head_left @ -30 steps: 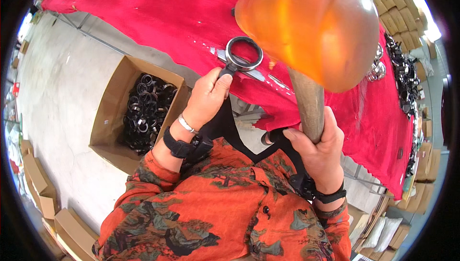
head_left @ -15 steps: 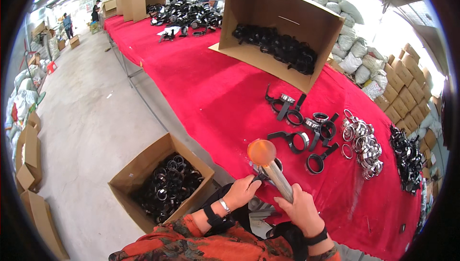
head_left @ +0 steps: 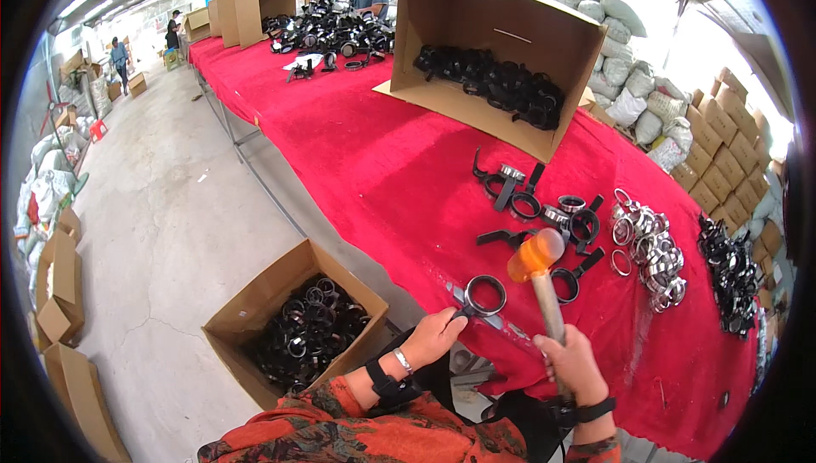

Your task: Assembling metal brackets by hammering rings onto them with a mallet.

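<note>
Black ring clamp [head_left: 484, 295] lies flat on the near edge of the red table [head_left: 382, 174], its handle pinched in the left hand [head_left: 435, 335]. Right hand [head_left: 574, 365] is wrapped tight round the wooden shaft of an orange-headed mallet [head_left: 535, 256], head raised just right of the ring. Risk: a glancing blow could kick the ring off the edge toward the open carton [head_left: 297, 327] below, or catch the left fingers, which sit near the strike point. Loose metal rings [head_left: 650, 246] lie further right.

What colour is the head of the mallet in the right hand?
Translucent orange, seen in the head view: mallet head, held by the right hand.
</note>
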### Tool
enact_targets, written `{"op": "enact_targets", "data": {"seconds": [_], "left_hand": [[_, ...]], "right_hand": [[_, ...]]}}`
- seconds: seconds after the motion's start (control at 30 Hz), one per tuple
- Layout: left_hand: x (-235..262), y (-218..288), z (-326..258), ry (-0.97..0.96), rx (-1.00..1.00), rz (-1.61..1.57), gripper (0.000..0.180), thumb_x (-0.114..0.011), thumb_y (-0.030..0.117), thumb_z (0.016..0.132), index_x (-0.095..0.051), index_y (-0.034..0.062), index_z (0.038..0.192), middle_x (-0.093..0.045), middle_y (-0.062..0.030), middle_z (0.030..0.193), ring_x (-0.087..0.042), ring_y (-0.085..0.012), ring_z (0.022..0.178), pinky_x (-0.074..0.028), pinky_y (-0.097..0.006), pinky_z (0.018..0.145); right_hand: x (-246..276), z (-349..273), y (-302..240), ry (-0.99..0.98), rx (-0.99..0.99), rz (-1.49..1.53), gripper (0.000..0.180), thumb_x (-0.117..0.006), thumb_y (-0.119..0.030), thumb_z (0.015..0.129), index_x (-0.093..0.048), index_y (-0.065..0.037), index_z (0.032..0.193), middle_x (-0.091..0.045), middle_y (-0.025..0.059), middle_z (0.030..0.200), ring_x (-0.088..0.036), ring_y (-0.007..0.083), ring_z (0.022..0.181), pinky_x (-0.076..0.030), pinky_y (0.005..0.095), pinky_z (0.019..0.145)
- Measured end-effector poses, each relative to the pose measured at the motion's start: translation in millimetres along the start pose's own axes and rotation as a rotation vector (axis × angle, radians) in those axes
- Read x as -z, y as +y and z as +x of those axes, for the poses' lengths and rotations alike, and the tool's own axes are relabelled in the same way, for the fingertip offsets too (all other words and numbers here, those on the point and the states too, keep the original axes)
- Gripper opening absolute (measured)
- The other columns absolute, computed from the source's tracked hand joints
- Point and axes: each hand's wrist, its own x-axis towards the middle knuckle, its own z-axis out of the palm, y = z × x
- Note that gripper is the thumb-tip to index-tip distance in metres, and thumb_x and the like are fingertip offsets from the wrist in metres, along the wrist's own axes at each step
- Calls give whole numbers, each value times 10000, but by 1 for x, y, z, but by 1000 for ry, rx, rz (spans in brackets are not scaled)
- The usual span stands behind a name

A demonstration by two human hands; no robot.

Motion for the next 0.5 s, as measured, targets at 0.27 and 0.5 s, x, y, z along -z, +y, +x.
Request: {"op": "enact_targets", "data": {"seconds": [0.27,0.5], "left_hand": [[-5,11,-12,-5,41,-29,317,-471,286,967,-499,23,792,-531,-50,624,-524,-142,596,-433,-296,579],[17,29,1,-76,149,-25,310,-534,302,916,-551,13,805,-606,-112,694,-604,-201,675,-462,-348,627]], "right_hand": [[-16,-60,52,210,347,59,216,-697,-125,781,-511,-47,857,-523,14,616,-477,84,450,-393,249,408],[-30,-63,69,12,114,195,221,-655,-190,816,-520,-16,826,-526,28,598,-516,112,470,-399,287,428]]}}
